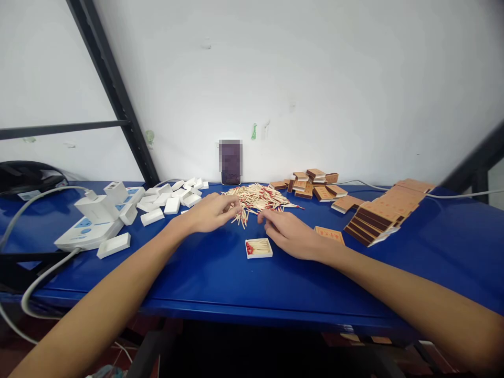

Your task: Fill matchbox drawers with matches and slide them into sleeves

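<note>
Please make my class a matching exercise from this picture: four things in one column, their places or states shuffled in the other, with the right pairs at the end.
Things:
1. loose matches
2. white tray of matches
3. brown boxes
4. dark-screened device

Places or states:
A. upright by the wall
B. red-tipped, heaped just beyond the left hand and right hand
C. on the right, several stacked
D. nearest of the four to the front edge of the table

Right pairs: 1-B, 2-D, 3-C, 4-A
</note>
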Tool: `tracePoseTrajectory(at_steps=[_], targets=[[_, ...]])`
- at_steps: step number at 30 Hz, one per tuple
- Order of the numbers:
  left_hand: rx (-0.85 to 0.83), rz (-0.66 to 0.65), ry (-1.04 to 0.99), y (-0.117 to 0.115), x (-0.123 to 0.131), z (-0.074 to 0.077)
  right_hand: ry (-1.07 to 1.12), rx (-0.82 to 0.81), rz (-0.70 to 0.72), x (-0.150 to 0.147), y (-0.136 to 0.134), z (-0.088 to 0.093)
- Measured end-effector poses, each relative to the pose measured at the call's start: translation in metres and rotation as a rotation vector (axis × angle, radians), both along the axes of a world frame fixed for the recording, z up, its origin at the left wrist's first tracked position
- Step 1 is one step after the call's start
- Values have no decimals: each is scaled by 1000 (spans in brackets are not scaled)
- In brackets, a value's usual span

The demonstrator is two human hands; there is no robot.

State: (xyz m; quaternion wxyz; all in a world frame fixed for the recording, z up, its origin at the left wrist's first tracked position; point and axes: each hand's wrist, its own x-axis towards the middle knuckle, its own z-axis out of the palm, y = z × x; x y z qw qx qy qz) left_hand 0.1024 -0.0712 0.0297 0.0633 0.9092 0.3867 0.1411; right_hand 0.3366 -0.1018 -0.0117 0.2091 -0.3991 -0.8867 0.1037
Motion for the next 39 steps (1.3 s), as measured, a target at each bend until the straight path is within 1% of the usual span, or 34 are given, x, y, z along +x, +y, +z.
tracePoseTrajectory(at_steps=[1,3,6,7,11,15,18,22,25,31,35,39], targets=[[58,24,17,2,-1,-2,-9,3,-29,1,2,0],[102,14,48,4,0,-9,-39,14,-64,1,5,0],[80,-75,61,5,5,-18,-89,30,-113,2,6,1],[61,-85,52,5,7,-20,-110,31,-135,2,7,1],[-12,-38,9,3,13,-23,-233,52,-224,3,12,-1],[26,-37,0,1,16,-26,-336,80,-288,3,15,-4],[119,-37,-3,4,19,-32,-373,65,-303,1,14,-3],[252,55,41,11,29,-40,-401,51,-301,-2,13,0],[288,100,103,13,36,-44,-402,56,-307,-2,13,0],[282,56,96,15,35,-46,-358,69,-316,0,15,-3],[242,17,90,13,33,-44,-299,58,-300,3,21,-6],[192,-42,79,8,31,-40,-222,59,-253,7,26,-9]])
